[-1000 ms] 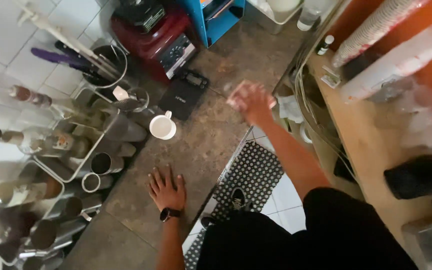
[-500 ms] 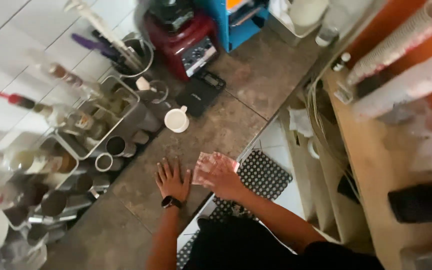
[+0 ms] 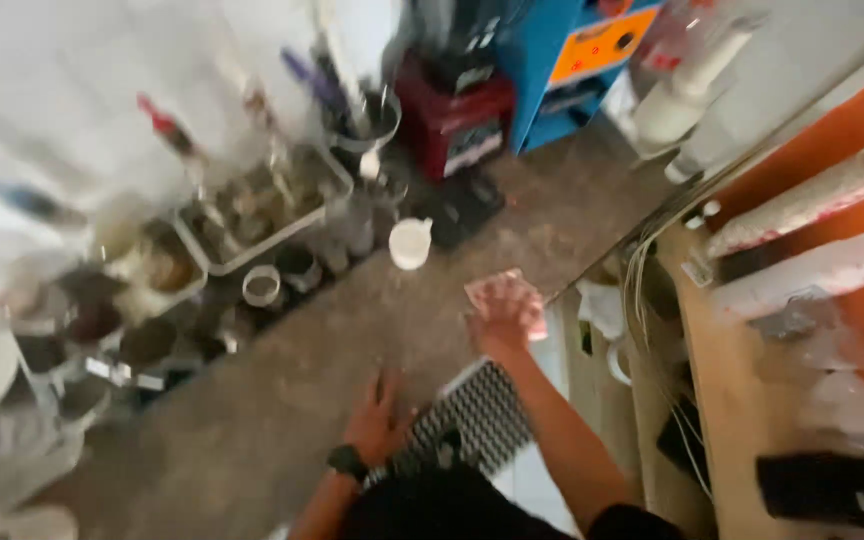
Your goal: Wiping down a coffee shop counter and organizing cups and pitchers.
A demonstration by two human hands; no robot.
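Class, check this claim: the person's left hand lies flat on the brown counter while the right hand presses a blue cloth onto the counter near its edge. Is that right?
Not quite. The cloth under the right hand is pink with a pattern, not blue; the head view shows it. The rest holds: the left hand lies flat on the brown counter, and the right hand presses the cloth near the counter's edge.

Bare counter [image 3: 252, 440] ahead, white cup [image 3: 411, 243] and jar clutter [image 3: 252, 230] blocking the back
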